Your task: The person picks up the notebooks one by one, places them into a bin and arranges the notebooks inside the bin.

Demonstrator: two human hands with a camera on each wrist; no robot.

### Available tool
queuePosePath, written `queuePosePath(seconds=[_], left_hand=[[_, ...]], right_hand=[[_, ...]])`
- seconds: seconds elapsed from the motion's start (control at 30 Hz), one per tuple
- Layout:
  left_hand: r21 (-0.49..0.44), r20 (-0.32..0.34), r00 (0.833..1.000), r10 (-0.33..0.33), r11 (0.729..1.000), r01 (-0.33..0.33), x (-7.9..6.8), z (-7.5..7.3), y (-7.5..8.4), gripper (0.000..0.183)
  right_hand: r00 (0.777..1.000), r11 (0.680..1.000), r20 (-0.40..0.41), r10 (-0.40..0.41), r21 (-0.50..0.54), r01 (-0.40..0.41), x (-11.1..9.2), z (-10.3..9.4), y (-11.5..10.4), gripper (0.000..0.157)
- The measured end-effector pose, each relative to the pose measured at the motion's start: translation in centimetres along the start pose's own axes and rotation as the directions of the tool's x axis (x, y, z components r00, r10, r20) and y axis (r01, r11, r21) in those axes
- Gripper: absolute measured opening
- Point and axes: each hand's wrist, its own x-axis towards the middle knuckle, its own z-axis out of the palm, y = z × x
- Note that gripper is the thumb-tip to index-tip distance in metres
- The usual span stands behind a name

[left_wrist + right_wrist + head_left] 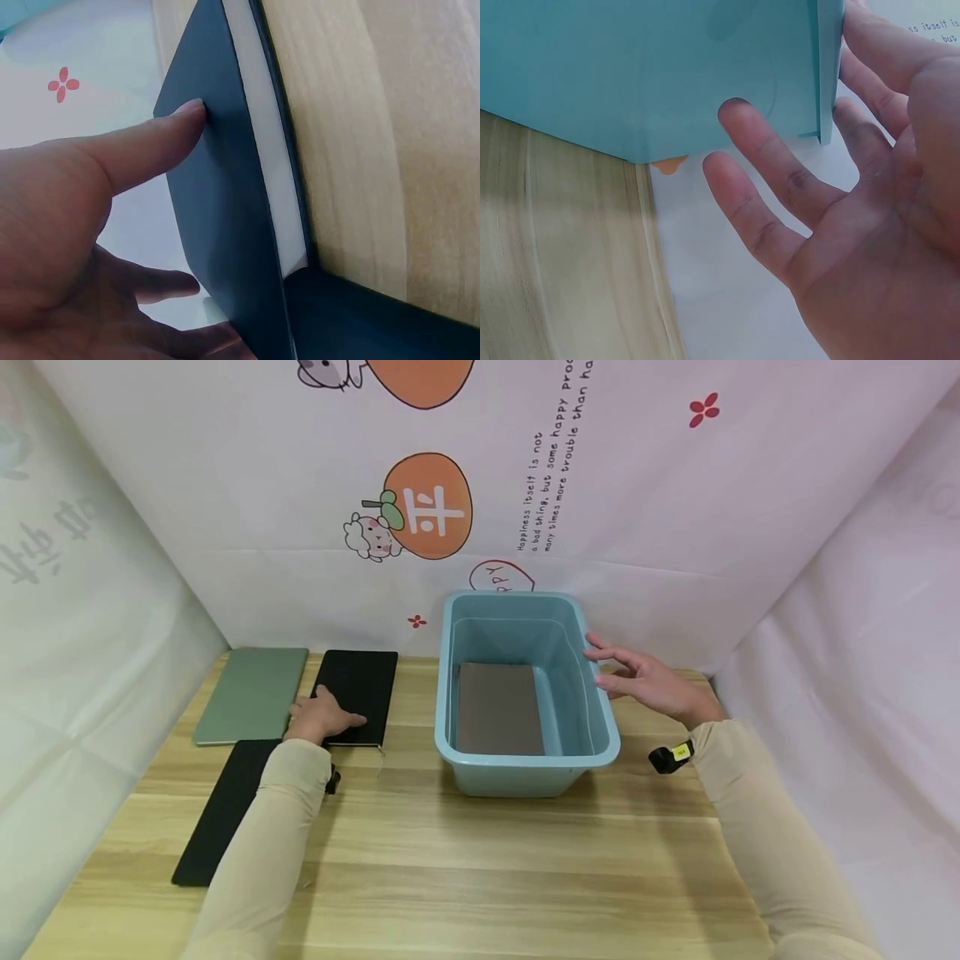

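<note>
My left hand rests on a black notebook lying on the table. In the left wrist view the thumb presses its cover, while the other fingers reach toward its far side; the page edges show. To the right stands a light blue plastic tub with a grey-brown notebook flat inside, toward its left. At the tub's right rim is my right hand, its fingers spread and touching the rim. Two fingers extend alongside the outer wall in the right wrist view.
A green notebook lies at the back left of the wooden table. Another black notebook lies nearer, partly under the left forearm. Printed white cloth hangs behind and at both sides.
</note>
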Motion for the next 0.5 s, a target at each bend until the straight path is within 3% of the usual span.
queuePosePath(seconds=[0.2,0.5], left_hand=[[-0.005,0.003,1.000,-0.020,1.000,0.020,0.56,-0.32,-0.21,0.116],[0.031,-0.046,0.999,-0.013,0.999,0.015,1.01,-0.78,-0.59,0.119]], right_hand=[[1.000,1.000,0.005,-0.007,0.009,0.007,-0.12,0.00,0.09,0.052],[1.000,1.000,0.000,-0.018,0.000,0.018,-0.12,0.01,0.06,0.054]])
